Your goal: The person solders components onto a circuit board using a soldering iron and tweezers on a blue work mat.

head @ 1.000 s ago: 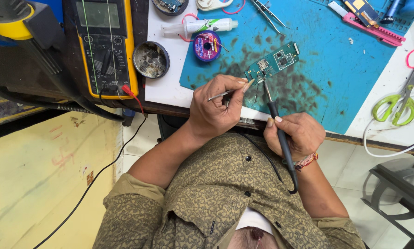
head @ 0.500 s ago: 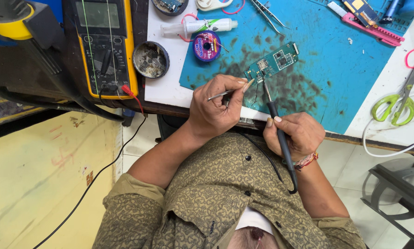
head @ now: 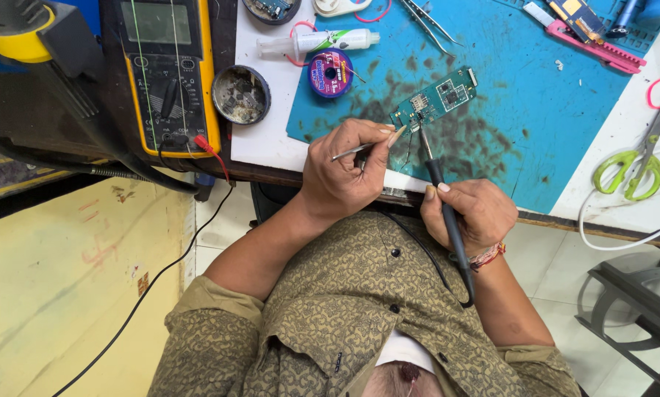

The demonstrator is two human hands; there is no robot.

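a head camera looks down on a person in a patterned olive shirt working at a bench [head: 271, 147]. near the centre of the frame, the left hand [head: 341, 180] has its grip pressed together, thumb and fingers pinching thin metal tweezers [head: 348, 152] whose tips point right toward a small green circuit board [head: 434, 98]. the board lies tilted on a stained blue work mat [head: 536, 110] in the upper middle of the frame. just right of centre, the right hand [head: 468, 213] is wrapped in a closed grip around the black handle of a slim soldering iron [head: 440, 184]; its metal tip touches the lower left end of the board, just beside the tweezer tips. the iron's cord runs down past the wrist.

in the upper left stands a yellow and black multimeter [head: 161, 73], with a round metal tin [head: 242, 94] to its right. a purple spool of solder wick [head: 330, 73] and a white tube [head: 319, 43] lie near the mat's left edge. green-handled scissors [head: 631, 162] rest at the right edge.
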